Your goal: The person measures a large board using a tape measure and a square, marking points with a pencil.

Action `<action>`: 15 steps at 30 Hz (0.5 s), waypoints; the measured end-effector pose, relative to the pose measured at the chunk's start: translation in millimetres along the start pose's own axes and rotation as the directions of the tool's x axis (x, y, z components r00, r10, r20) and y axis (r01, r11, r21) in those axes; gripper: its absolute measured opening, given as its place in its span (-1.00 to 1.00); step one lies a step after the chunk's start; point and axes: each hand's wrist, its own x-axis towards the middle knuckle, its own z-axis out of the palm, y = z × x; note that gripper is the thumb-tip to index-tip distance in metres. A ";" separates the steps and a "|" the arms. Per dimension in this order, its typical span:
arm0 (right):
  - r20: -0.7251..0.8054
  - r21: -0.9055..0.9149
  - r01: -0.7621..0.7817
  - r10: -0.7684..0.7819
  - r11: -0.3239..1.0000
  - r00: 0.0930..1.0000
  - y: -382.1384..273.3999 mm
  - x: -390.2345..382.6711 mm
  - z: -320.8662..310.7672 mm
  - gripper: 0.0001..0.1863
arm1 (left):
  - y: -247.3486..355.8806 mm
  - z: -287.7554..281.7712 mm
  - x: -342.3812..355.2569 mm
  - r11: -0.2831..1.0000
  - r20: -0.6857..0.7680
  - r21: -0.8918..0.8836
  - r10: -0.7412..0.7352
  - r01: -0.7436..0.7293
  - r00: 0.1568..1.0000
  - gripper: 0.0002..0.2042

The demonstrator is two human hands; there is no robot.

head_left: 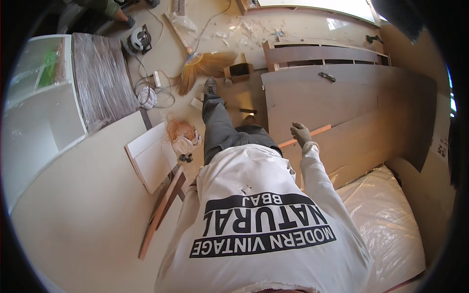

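Note:
My right hand [300, 133] is in front of me on the right, its fingers curled in. Behind it runs an orange-brown wooden strip [321, 130]; I cannot tell whether the hand grips it or only passes over it. Beyond that hand lies a large brown panel [342, 97] with a small dark tool [327, 76] on it. My left arm hangs by my side, and its hand is hidden behind my white shirt [249, 180]. Nearest that side are a reddish wooden piece [159, 215] and a white board [149, 156].
A straw broom [195, 68] and an open cardboard box [238, 72] lie ahead by my foot. To the left are a circular saw [139, 40], cords, orange twine [180, 131] and a wrapped cabinet [102, 78]. A plastic-wrapped slab [386, 229] is at right. Another person's hand [120, 15] shows far left.

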 end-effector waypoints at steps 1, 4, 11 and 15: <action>-0.026 -0.059 -0.040 0.038 0.997 0.999 -2.5 0.2 1.2 -0.48 | 9.0 -19.7 9.3 1.000 0.009 0.008 0.007 -0.007 1.000 -0.71; -0.007 -0.085 -0.161 0.161 0.983 0.987 -8.6 -4.6 15.9 -0.47 | 55.1 -87.0 45.1 0.969 0.025 0.133 0.207 -0.208 0.978 -0.73; -0.616 -0.329 0.238 -0.399 0.914 0.679 -230.4 -15.5 53.3 -0.37 | 190.8 -293.2 122.1 0.997 -0.084 0.051 0.065 -0.060 0.994 -0.68; -0.724 -0.532 0.641 -0.689 0.553 -0.006 -464.0 -100.8 -7.0 -0.38 | 213.6 -385.6 175.4 0.883 -0.142 0.433 0.267 -0.183 0.953 -0.68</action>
